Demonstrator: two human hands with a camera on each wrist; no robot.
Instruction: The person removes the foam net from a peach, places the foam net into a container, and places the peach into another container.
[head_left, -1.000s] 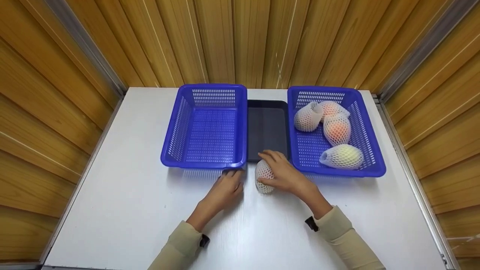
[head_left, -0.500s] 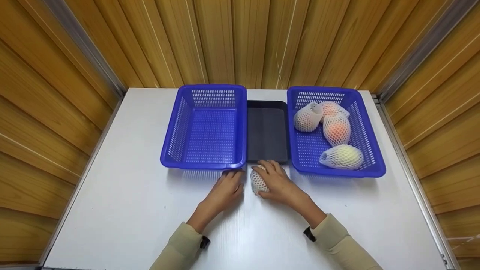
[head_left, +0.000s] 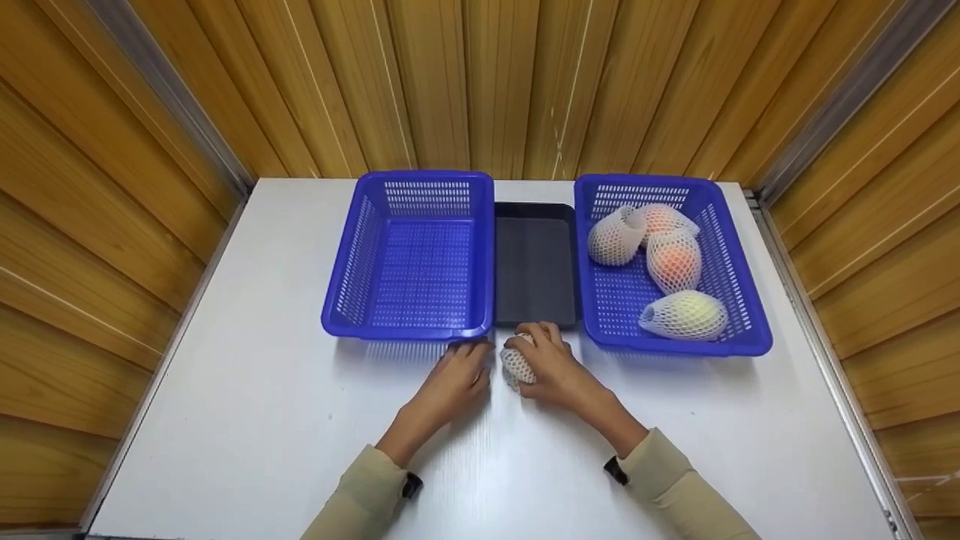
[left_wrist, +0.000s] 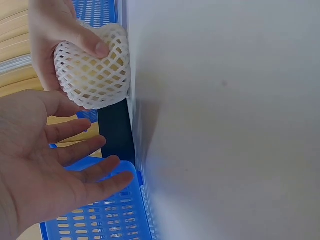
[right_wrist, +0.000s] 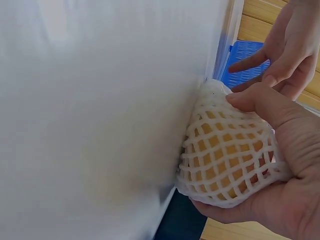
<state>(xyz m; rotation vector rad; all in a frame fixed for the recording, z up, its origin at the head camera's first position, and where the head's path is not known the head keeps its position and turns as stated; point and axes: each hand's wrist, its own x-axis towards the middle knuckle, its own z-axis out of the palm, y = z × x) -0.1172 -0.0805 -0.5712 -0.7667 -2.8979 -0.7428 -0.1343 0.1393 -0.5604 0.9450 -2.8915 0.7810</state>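
Netted fruit (head_left: 517, 366): on or just above the near side of the table (head_left: 225, 420), in front of the black tray (head_left: 534, 270) and outside both baskets. Yellowish flesh shows through the mesh in the wrist views. Whether it bears on the table, cannot tell.

Right hand (head_left: 553, 371): grip closed round the fruit, thumb on the near side, fingers over the far side.

Left hand (head_left: 454, 379): fingers spread and loosely straight in the left wrist view, nothing in the grip. A narrow gap to the fruit in the head view.

Change: over the last second the fruit has shifted slightly left, nearer the left hand, and the right hand has come with it. Over the last half second, hardly any movement. Judgement: a handling pause between the hands; fruit secured, not yet set down in a container.

Outward: left basket (head_left: 405, 332) and right basket (head_left: 675, 346) flank the tray. Four other netted fruits (head_left: 673, 262) lie in the right basket, unmoved. Wood-look panels (head_left: 427, 82) stand behind.
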